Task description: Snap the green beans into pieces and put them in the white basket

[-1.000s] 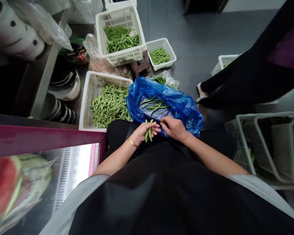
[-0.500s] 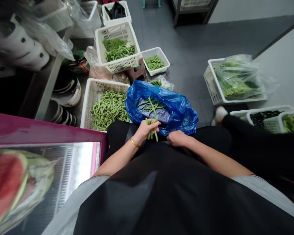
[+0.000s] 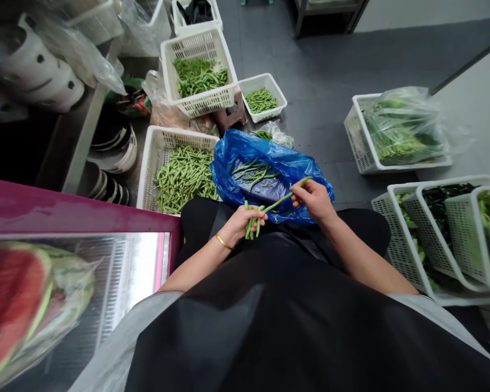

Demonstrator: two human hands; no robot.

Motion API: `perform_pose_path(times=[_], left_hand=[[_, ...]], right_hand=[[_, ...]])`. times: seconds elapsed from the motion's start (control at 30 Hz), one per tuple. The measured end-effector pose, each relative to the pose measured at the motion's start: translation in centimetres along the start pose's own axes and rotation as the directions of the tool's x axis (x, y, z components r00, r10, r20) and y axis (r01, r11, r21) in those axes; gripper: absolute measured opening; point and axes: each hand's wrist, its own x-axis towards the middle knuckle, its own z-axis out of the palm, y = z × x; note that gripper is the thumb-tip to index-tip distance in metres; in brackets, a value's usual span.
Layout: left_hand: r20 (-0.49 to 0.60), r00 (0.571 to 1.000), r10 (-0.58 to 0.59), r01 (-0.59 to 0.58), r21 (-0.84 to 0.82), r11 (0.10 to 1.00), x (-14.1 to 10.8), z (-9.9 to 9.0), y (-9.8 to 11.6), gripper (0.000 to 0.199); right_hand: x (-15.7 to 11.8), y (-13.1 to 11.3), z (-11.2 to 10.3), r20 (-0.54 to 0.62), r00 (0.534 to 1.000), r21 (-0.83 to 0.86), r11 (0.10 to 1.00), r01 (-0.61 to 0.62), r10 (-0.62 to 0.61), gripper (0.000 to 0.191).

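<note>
My left hand (image 3: 245,222), with a gold bangle at the wrist, is closed round several short green bean pieces (image 3: 252,227). A long green bean (image 3: 281,200) stretches from it to my right hand (image 3: 313,200), whose fingers pinch the bean's far end. Both hands are over the near side of an open blue plastic bag (image 3: 306,166) between my knees. Inside the bag lie several loose long beans (image 3: 256,173). To its left, a white basket (image 3: 148,163) holds a heap of short bean pieces (image 3: 184,179).
Beyond the bag stand a small basket of beans (image 3: 261,102) and a larger raised one (image 3: 200,80). Bagged greens (image 3: 400,128) and several vegetable baskets (image 3: 428,228) are at right. A pink-edged glass case with cut watermelon (image 3: 16,294) is at left.
My right hand has risen from the bag's near edge and taken the long bean's end, which now points right. The dark-clothed leg and shoe at right have gone from view.
</note>
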Motion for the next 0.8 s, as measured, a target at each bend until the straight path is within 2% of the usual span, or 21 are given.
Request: perform_pose_path(times=[0.03, 0.1, 0.13, 0.17, 0.23, 0.3, 0.37, 0.4, 0.47, 0.53, 0.57, 0.63, 0.67, 0.7, 0.8], left_hand=[[-0.079, 0.997, 0.019, -0.018, 0.012, 1.0, 0.5, -0.1, -0.3, 0.01], [-0.229, 0.973, 0.04, -0.031, 0.045, 0.998, 1.5, -0.2, -1.0, 0.009], [-0.28, 0.959, 0.036, -0.022, 0.056, 0.998, 1.9, -0.2, -1.2, 0.01], [-0.299, 0.954, 0.022, -0.007, 0.051, 0.999, 2.2, -0.2, -1.3, 0.011], [-0.224, 0.974, -0.035, 0.034, -0.011, 0.999, 2.3, 0.0, -1.4, 0.011], [-0.028, 0.995, -0.095, 0.092, -0.079, 0.993, 1.9, 0.2, -1.1, 0.012], [0.121, 0.986, -0.113, 0.126, -0.103, 0.987, 1.1, 0.4, -0.7, 0.019], [0.145, 0.985, -0.097, 0.114, -0.108, 0.988, 0.8, 0.5, -0.5, 0.023], [0.104, 0.995, -0.002, 0.016, -0.136, 0.991, 0.6, 0.7, -0.4, 0.027], [-0.018, 0.993, 0.116, -0.117, -0.179, 0.977, 0.8, 1.0, -0.5, 0.028], [-0.085, 0.985, 0.148, -0.162, -0.195, 0.967, 1.1, 1.2, -0.6, 0.028], [-0.209, 0.965, 0.157, -0.202, -0.213, 0.956, 1.7, 1.5, -0.9, 0.027], [-0.249, 0.958, 0.143, -0.199, -0.219, 0.955, 1.9, 1.7, -1.0, 0.027], [-0.264, 0.956, 0.125, -0.187, -0.224, 0.956, 2.0, 1.7, -1.1, 0.028], [-0.175, 0.983, 0.056, -0.096, -0.229, 0.969, 1.9, 1.6, -1.4, 0.031]], right_hand=[[-1.2, -0.4, 0.4, 0.04, 0.995, -0.089, 0.991, 0.098, -0.095, 0.033], [-3.3, -1.0, 1.3, 0.277, 0.927, -0.194, 0.93, 0.313, -0.254, 0.031], [-3.9, -1.2, 1.7, 0.364, 0.891, -0.194, 0.914, 0.356, -0.27, 0.03], [-4.1, -1.1, 2.1, 0.414, 0.876, -0.171, 0.925, 0.341, -0.247, 0.03], [-3.4, -0.3, 2.4, 0.398, 0.912, -0.077, 0.987, 0.141, -0.099, 0.032], [-1.8, 1.1, 2.3, 0.337, 0.938, 0.054, 0.993, -0.108, 0.084, 0.037], [-0.4, 2.4, 2.0, 0.3, 0.936, 0.144, 0.961, -0.236, 0.185, 0.042], [0.0, 2.8, 2.0, 0.286, 0.938, 0.154, 0.957, -0.247, 0.196, 0.043], [-0.3, 3.0, 2.3, 0.234, 0.961, 0.097, 0.979, -0.176, 0.15, 0.04], [-1.3, 2.7, 3.0, 0.187, 0.982, -0.044, 0.999, 0.011, -0.002, 0.033], [-1.9, 2.4, 3.5, 0.211, 0.972, -0.121, 0.985, 0.126, -0.099, 0.03], [-2.6, 2.2, 4.4, 0.337, 0.913, -0.225, 0.923, 0.313, -0.228, 0.025], [-2.7, 2.3, 4.8, 0.396, 0.888, -0.245, 0.905, 0.347, -0.234, 0.024], [-2.5, 2.5, 5.1, 0.425, 0.881, -0.256, 0.907, 0.335, -0.206, 0.024], [-1.3, 3.6, 5.2, 0.343, 0.937, -0.306, 0.935, 0.18, -0.068, 0.022]])
